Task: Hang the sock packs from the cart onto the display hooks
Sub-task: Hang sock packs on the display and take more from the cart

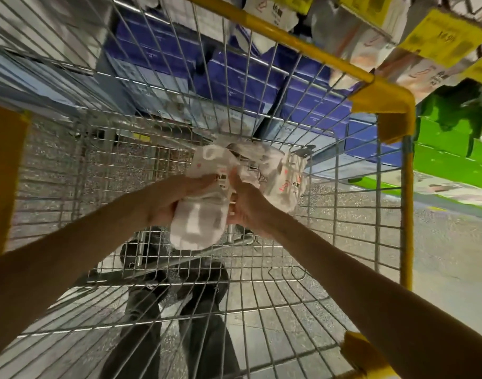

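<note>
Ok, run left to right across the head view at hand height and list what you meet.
yellow panel → left hand → held sock pack → right hand → second sock pack → yellow cart post → green shelf

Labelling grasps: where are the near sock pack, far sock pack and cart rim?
near sock pack [196,228]: head view, white lower end
far sock pack [286,184]: head view, printed label
cart rim [289,40]: head view, yellow bar
</note>
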Available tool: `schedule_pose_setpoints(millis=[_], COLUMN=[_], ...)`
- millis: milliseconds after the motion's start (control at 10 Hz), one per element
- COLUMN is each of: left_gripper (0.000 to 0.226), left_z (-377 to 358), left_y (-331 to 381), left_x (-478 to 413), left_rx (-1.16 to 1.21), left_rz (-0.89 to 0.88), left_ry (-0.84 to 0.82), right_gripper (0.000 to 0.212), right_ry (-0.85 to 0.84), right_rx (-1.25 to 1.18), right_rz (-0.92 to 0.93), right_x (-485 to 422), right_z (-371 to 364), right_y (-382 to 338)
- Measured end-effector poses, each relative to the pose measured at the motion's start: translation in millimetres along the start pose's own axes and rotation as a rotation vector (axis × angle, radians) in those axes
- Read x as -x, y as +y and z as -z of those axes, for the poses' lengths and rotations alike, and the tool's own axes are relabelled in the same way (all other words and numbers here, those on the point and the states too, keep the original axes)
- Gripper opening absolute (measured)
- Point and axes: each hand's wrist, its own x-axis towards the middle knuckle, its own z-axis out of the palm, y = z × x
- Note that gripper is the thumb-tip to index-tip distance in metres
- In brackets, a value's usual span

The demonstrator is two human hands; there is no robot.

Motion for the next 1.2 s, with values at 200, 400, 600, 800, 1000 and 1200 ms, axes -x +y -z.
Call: schedule_pose_setpoints(millis=[200, 400, 600, 800, 1000, 1200], left_gripper=[0.041, 0.059, 0.129, 0.034, 0.019, 0.021], left_z=[29.0, 22.7, 7.1, 10.0, 2.4, -2.8], left_y=[-18.9, -34.9, -44.2, -40.6, -29.3, -16.8], left_x=[-18.4, -30.2, -38.3, -30.2, -26.4, -15.4], left_rx=[0.046, -0.066, -0.044, -0.507, -0.526, -0.002], left_rz=[-0.038, -0.210, -0.375, -0.471, -0.450, -0.285], left_ry=[0.157, 0.221, 0.312, 0.446, 0.433, 0.279], right_gripper=[0.056, 0.119, 0.096, 0.075, 0.078, 0.071], right_ry=[0.799, 0.863, 0.919, 0.981, 0.772, 0.492], right_rx=[1.008, 0.853, 0.930, 0.653, 0.264, 0.571], right_rz=[0.117, -0.243, -0.098, 0.126, 0.343, 0.481], right_x=[-8.3, -26.0, -40.5, -27.0, -0.1, -9.5], right_z=[32.3, 73.6, 67.4, 79.9, 42.6, -34.9], right_y=[18.8, 34.0, 50.0, 56.1, 43.5, 53.2])
